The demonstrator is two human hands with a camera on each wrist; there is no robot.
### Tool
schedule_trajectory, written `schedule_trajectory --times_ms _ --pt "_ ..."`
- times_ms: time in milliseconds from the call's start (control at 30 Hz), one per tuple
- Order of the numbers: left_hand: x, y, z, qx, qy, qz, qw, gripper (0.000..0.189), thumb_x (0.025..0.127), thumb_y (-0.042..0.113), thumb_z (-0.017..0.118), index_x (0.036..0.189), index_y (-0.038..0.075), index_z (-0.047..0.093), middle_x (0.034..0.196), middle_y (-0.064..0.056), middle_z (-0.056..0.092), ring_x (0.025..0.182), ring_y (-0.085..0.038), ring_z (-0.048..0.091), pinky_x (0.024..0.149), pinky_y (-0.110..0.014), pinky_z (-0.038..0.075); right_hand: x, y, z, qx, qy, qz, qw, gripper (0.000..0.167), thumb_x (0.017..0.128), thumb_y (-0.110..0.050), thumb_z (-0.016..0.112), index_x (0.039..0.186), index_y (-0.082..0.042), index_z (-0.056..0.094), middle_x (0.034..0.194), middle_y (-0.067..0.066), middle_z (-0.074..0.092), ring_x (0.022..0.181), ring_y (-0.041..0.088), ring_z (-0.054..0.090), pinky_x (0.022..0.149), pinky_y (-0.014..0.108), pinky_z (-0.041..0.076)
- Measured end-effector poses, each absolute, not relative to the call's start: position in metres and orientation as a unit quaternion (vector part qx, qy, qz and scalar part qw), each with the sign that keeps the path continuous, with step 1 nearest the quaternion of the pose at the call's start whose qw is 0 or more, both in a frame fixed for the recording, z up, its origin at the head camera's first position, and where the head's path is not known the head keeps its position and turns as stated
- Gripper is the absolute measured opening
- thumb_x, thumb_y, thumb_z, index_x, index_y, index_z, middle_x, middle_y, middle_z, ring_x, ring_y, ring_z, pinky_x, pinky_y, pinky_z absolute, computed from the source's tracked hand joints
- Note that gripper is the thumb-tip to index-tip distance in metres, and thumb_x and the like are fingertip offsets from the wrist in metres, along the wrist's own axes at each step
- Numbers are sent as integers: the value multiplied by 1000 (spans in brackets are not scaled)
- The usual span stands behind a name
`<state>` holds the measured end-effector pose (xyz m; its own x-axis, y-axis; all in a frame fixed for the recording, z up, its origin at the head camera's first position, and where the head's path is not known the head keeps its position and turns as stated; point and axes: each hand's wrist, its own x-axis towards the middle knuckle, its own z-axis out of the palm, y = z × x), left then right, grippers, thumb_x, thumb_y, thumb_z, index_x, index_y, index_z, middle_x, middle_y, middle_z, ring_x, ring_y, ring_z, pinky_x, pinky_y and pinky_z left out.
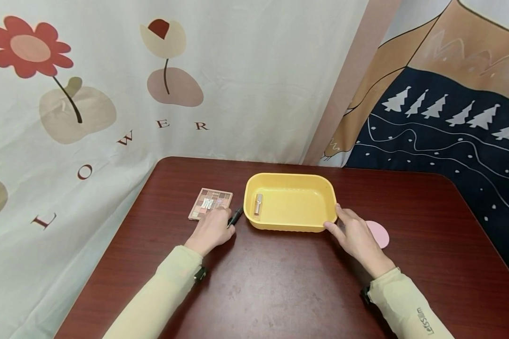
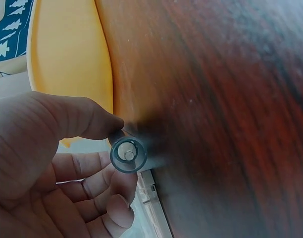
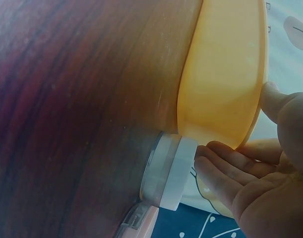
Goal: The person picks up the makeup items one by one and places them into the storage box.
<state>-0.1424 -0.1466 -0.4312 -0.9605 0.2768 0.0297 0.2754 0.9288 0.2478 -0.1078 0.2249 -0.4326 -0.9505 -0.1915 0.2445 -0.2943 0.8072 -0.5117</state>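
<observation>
The left hand (image 1: 214, 228) grasps a slim black cylindrical tube (image 1: 236, 215), pinched between thumb and fingers; its round end faces the left wrist camera. The tube is the thing being handled, and it sits just left of a yellow rectangular plastic bin (image 1: 294, 207) with rounded corners. Just beyond the left hand lies a flat pinkish-beige makeup palette (image 1: 209, 200); whether the fingers touch it cannot be told.

The right hand (image 1: 358, 235) clenches nothing: its thumb rests at the bin's rim and its lightly bent fingers lie along the near right corner. Close by those fingertips stands a round white container with a clear band (image 3: 172, 171), and on the hand's outer side lies a flat pink disc (image 1: 378, 234). A small beige-and-silver lipstick-like tube lies inside the bin, at the end nearer the left hand.

The step in hand appears to be taking up the black tube while the right hand steadies the bin. The next move probably calls for a firm pinch and enough lift to clear the rim.
</observation>
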Motion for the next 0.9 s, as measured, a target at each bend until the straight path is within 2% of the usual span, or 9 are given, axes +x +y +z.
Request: schedule_trajectory --times_ms 267,433,667,900 --pt "-144 -148 -428 125 982 145 1 21 85 12 71 73 10 54 71 -5 54 65 -23 52 57 -38 45 -108 225 -433 126 -947 282 87 67 97 -21 74 146 15 45 133 33 60 119 44 63 97 57 53" --pt "-144 -148 -424 114 981 157 -3 13 86 12 68 79 8 58 72 -6 55 65 -22 53 57 -37 45 -108 225 -432 124 -948 281 85 67 97 -21 74 146 15 45 133 32 61 119 43 63 97 57 53" --pt "-141 -147 -415 109 977 183 -24 8 87 10 66 85 6 60 74 -8 55 67 -26 55 58 -40 47 -108 225 -432 125 -947 282 86 67 97 -21 73 146 15 46 133 32 61 119 43 63 97 57 53" --pt "-142 -145 -410 121 971 198 -59 12 86 9 65 78 6 58 69 -6 54 66 -27 55 60 -41 48 -108 225 -433 126 -946 284 90 66 97 -21 74 145 15 47 135 33 60 121 44 62 98 58 52"
